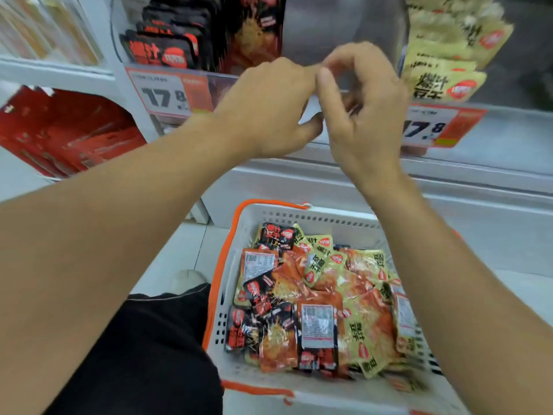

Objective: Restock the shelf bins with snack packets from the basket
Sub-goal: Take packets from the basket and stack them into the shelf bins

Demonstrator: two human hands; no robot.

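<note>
Hands (317, 100) meet fingertip-to-fingertip (blurred) above basket (236, 295).

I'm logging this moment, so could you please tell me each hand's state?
Left hand: fingers curled, cannot tell whether it holds anything.
Right hand: fingers curled, contents cannot be told.

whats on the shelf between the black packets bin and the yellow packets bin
In the head view, a bin with no packets showing, just a grey gap, sits between the black packets and yellow packets. Both hands, left and right, are raised before it.
</note>
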